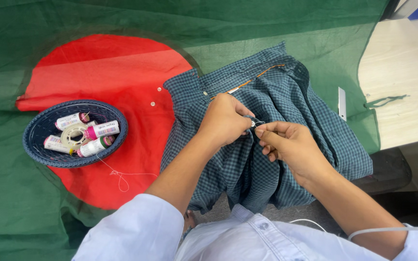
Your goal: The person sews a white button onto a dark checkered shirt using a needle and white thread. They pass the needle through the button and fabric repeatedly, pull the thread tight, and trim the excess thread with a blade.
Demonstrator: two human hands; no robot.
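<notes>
Pinching a small white button [253, 123] against the checked shirt [286, 145], your left hand [226, 120] steadies it while your right hand [286, 142] nips the thread just beside it; left of the shirt sits the spool basket [39, 140].

To my left I see a dark blue woven basket [35, 140] resting on the red disc [107, 63] of a green cloth [267, 19] that covers the table [402, 72]. In the basket lie thread spools [95, 130] with pink ends and a roll of tape [72, 135]. A loose white thread [120, 175] trails just beside the basket.
</notes>
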